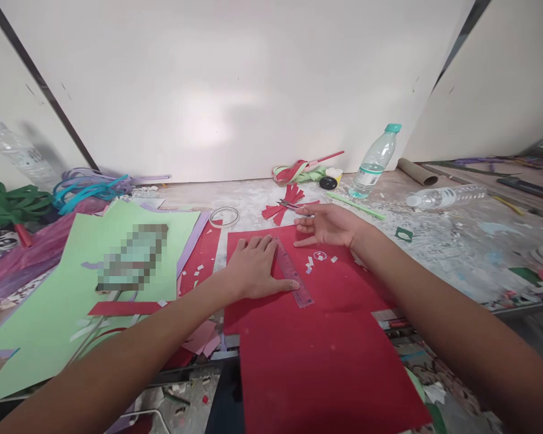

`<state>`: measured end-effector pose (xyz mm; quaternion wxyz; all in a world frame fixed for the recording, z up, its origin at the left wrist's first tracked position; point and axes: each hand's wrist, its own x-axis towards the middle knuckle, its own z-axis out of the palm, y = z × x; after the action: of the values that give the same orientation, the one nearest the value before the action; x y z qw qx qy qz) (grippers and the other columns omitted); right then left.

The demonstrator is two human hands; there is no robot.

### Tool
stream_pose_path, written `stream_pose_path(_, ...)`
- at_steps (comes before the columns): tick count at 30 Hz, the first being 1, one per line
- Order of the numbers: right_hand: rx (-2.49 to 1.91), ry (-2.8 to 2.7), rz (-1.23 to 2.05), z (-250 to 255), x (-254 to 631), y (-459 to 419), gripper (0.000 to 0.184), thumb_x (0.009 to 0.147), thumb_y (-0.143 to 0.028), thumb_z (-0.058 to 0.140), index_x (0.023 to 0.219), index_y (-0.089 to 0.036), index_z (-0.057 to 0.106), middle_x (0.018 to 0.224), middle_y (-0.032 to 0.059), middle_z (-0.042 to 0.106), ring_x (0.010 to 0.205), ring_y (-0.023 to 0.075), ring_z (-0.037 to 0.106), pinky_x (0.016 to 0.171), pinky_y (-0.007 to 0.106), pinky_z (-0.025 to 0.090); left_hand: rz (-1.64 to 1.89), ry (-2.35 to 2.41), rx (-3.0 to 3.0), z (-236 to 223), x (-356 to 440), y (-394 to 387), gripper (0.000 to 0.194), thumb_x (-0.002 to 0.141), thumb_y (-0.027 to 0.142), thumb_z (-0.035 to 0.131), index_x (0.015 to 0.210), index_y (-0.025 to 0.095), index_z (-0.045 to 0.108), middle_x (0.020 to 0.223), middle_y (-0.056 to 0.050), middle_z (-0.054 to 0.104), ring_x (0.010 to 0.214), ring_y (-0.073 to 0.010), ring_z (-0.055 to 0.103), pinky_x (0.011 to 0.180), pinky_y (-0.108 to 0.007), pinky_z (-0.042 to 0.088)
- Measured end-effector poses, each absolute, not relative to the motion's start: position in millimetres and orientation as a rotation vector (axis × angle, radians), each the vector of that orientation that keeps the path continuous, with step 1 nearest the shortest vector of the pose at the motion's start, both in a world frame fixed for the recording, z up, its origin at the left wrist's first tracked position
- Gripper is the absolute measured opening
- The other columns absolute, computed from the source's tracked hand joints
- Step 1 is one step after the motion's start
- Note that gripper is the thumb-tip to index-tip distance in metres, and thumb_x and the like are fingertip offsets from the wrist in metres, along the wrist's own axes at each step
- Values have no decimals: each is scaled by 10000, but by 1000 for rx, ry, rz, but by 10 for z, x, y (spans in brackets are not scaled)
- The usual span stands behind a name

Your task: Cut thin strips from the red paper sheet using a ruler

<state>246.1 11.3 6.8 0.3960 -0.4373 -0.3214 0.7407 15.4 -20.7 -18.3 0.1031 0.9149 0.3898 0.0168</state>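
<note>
My left hand (pixel 256 268) presses flat on the red paper (pixel 330 361), fingers spread. Its thumb and fingertips touch a small clear plastic ruler (pixel 294 274) lying at a slant on the paper. To the right, my right hand (pixel 328 226) is turned with the palm partly showing and the little finger stretched out. Its upper fingers close on a pair of scissors (pixel 289 205), whose blades point left, over cut red paper strips (pixel 280 214). The handles are mostly hidden by the fingers. Small white paper scraps (pixel 320 256) lie between the hands.
Green sheets (pixel 176 223) with a blurred-out phone-like object (pixel 133 259) lie left. A tape roll (pixel 224 217) sits behind my left hand. At the back stand a water bottle (pixel 373 166) and rolled paper strips (pixel 298 173); another bottle (pixel 447 198) lies at right. A white panel (pixel 235 90) closes off the back.
</note>
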Motion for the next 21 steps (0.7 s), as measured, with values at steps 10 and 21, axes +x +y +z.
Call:
stream_pose_path(10,-1136,-887,1825,154,2437,72,84,856,-214,581,936,-201,560,815,37,609,743,179,610,873,508,519,111,1288,2591,-276,223,-376,1050,740,866,303,1482,124,258,1555,-163,211,1393,-404,204,1102,-548,174)
stream_pose_path(21,-1123,-868,1831,98,2422,101,86,842,-197,607,922,-190,575,821,45,618,730,170,609,907,562,493,140,1249,2616,-239,232,-335,1044,712,854,393,1455,126,308,1516,-166,300,1345,-411,268,1057,-570,234)
